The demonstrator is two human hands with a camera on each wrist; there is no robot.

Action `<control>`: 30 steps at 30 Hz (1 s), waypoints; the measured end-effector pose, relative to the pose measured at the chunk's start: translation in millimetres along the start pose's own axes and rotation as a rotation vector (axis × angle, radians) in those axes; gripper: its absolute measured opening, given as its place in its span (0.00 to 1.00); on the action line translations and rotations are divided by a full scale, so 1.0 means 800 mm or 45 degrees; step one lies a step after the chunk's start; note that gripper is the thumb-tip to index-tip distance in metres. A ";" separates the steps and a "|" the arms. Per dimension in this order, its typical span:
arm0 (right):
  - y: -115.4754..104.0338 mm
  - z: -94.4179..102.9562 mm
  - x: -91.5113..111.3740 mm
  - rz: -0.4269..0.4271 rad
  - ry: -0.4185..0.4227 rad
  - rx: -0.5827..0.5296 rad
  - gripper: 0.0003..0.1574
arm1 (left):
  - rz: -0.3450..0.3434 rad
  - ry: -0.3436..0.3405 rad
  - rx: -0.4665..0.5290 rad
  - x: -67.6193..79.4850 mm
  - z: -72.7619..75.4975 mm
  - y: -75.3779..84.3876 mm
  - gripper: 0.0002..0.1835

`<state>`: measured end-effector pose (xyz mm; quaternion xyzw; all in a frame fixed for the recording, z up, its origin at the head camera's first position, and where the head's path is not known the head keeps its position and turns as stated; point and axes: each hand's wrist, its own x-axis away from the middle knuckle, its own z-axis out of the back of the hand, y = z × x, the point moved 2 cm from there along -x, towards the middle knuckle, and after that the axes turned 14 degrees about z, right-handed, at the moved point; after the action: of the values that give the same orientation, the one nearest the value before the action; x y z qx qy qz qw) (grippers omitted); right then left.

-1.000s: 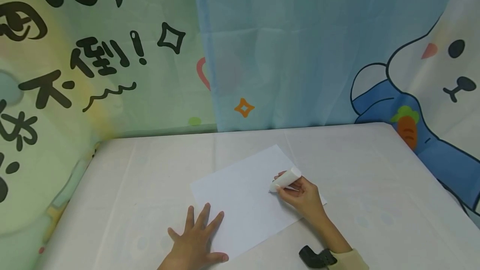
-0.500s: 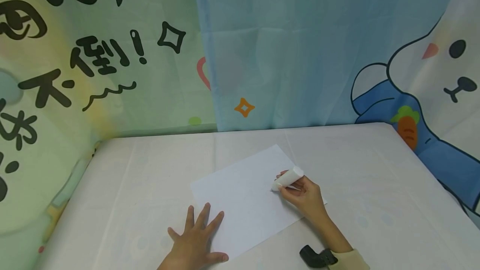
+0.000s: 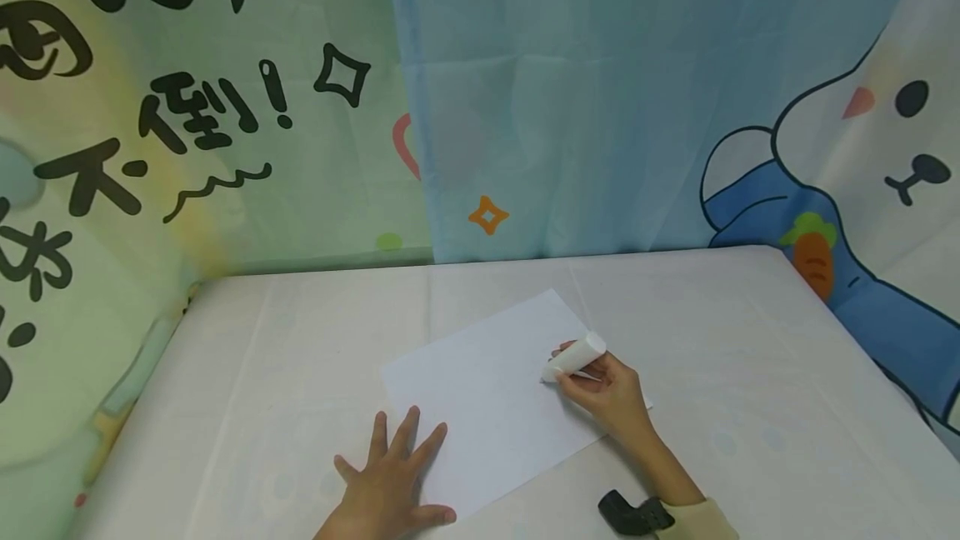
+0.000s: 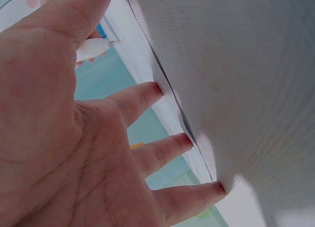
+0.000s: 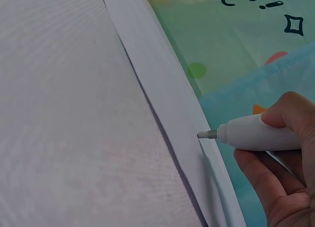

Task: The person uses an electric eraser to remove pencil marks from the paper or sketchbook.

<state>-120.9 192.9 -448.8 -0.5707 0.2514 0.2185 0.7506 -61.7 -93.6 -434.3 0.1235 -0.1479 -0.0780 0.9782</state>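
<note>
Pen [image 3: 576,357], thick, white, pinched in right hand [image 3: 611,398] over paper [image 3: 480,407]; left hand [image 3: 384,486] spread wide at paper's edge, holding nothing.

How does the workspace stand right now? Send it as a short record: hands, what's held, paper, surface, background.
Left hand: left hand, fingers spread, across the left edge of the paper
Right hand: right hand, gripping a white pen
Pen: tilted, narrow tip pointing down toward the paper; whether it touches is unclear
Paper: white, lying askew; no marks can be made out
Surface: table with white cover
Background: printed curtain behind the table
</note>
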 end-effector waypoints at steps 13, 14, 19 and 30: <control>-0.002 -0.001 0.000 0.009 -0.022 -0.016 0.23 | -0.005 0.010 -0.011 0.001 0.000 0.000 0.49; -0.002 -0.001 0.000 0.013 -0.021 -0.020 0.23 | -0.005 0.009 -0.012 0.001 0.000 0.000 0.49; -0.001 -0.002 -0.001 0.029 -0.019 -0.036 0.23 | 0.001 -0.009 -0.009 0.002 0.002 0.000 0.49; -0.001 -0.004 0.001 0.021 -0.037 -0.041 0.23 | 0.010 -0.008 -0.033 0.002 0.002 0.001 0.50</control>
<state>-120.2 189.9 -449.2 -0.5773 0.2419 0.2370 0.7430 -61.0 -93.5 -431.9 0.1100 -0.1506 -0.0763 0.9795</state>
